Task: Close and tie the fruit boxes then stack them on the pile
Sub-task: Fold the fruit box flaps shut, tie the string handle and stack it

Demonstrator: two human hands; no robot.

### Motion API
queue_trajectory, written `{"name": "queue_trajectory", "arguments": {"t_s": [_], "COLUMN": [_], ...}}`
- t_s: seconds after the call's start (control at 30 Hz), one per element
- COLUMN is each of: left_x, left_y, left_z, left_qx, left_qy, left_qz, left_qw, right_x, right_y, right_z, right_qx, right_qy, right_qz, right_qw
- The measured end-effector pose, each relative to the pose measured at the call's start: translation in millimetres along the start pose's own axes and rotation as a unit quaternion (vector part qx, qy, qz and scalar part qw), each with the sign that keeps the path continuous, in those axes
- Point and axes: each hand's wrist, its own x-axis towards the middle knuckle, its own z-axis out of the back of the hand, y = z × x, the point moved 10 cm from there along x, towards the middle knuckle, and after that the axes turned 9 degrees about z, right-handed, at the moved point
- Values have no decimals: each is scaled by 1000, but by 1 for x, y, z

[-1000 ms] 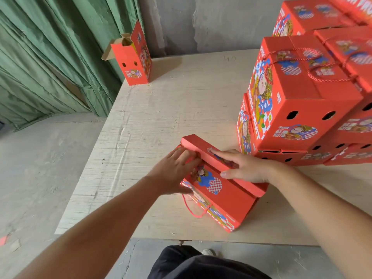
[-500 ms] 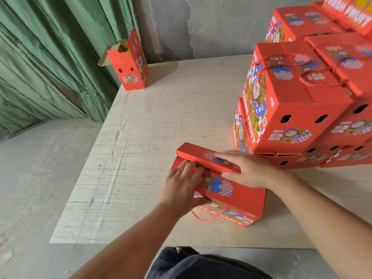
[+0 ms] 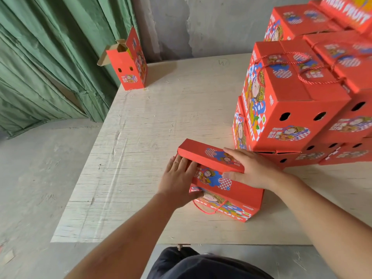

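A red printed fruit box (image 3: 239, 195) stands on the pale wooden table (image 3: 161, 121) near its front edge, its top flaps partly folded. My left hand (image 3: 179, 182) presses flat against the box's left end, fingers straight and reaching under the raised flap. My right hand (image 3: 247, 170) grips the upper flap (image 3: 203, 154), fingers over its top and thumb on its near face. A red cord handle (image 3: 209, 209) hangs from the box's front. A pile of closed red fruit boxes (image 3: 291, 101) with cord handles rises at the right.
An open red box (image 3: 127, 63) with raised cardboard flaps stands at the table's far left corner. A green curtain (image 3: 50, 57) hangs at the left and a grey wall stands behind. The concrete floor lies to the left, and my dark trousers show below the table edge.
The box has turned to sit more squarely to me. My left hand slid from the box's top to its left end, and my right hand kept its hold on the flap.
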Motion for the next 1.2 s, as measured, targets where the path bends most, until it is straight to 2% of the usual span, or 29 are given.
{"name": "queue_trajectory", "arguments": {"t_s": [0.07,0.2,0.3,0.4,0.5,0.6,0.67,0.73,0.83,0.9,0.93,0.97,1.0,1.03,1.07,1.1,1.13,1.17,1.2], "left_x": [5,3,-18,-34,-39,-40,-37,-33,-27,-28,-30,-35,-41,-44,-43,-37,-29,-21,-13], "left_y": [-1,0,10,16,20,29,47,59,63,63,66,73,78,80,82,80,76,67,58], "left_z": [6,21,23,19,13,15,17,12,-1,-3,-5,-10,-15,-19,-17,-8,3,13,17], "left_qx": [7,14,-39,-92,-111,-166,-261,-326,-366,-391,-423,-492,-565,-606,-601,-544,-457,-365,-291], "left_qy": [-10,-56,-132,-195,-194,-187,-190,-170,-132,-140,-145,-156,-159,-153,-146,-137,-133,-126,-118], "left_qz": [13,-5,-2,12,42,94,178,250,291,297,309,337,369,393,390,357,298,230,171], "left_qw": [1000,998,990,976,974,964,929,896,874,860,839,788,721,675,682,747,827,893,934], "right_x": [-1,-6,-6,-9,-12,-11,-7,-1,1,2,2,1,1,0,0,0,0,0,0], "right_y": [-6,-2,3,7,13,8,5,11,17,13,11,10,9,9,8,7,7,7,7], "right_z": [11,43,32,18,17,30,37,38,25,14,9,6,5,3,2,1,-1,-2,-4], "right_qx": [50,-3,13,-48,-68,-73,-108,-146,-170,-196,-209,-219,-225,-225,-221,-217,-216,-217,-221], "right_qy": [-18,-141,-112,-78,-97,-148,-147,-148,-133,-102,-91,-82,-75,-71,-69,-65,-61,-57,-56], "right_qz": [-20,-27,-18,-10,0,-20,-55,-43,-8,-7,-8,-10,-12,-14,-16,-18,-21,-24,-24], "right_qw": [998,990,993,996,993,986,982,977,976,975,974,972,971,972,973,974,974,974,973]}}
